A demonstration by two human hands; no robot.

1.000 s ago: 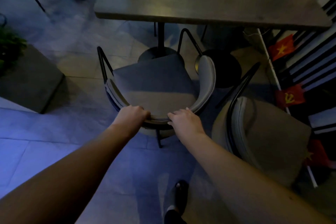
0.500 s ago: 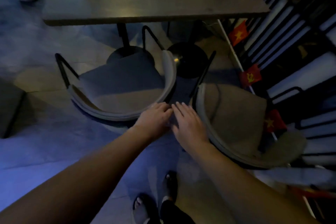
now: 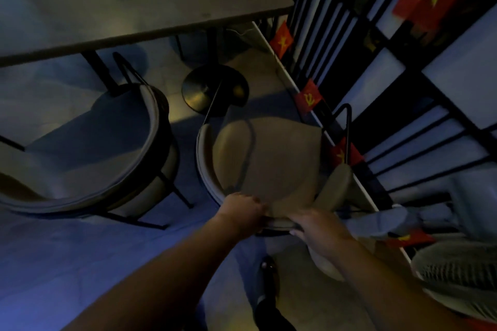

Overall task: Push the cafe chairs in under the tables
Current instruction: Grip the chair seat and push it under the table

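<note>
Both hands (image 3: 279,216) grip beige chair (image 3: 282,164), its curved padded backrest.

Open floor (image 3: 185,115) between both chairs; round table base (image 3: 215,88) ahead, railing (image 3: 376,88) rightward.

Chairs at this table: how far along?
Done: the left chair sits partly under the table. In hand: left hand and right hand grip the backrest of the right chair. Left: its seat lies clear of the table edge.

Small red flags (image 3: 308,99) line a dark railing (image 3: 338,43); a fan (image 3: 457,274) stands nearby.
</note>
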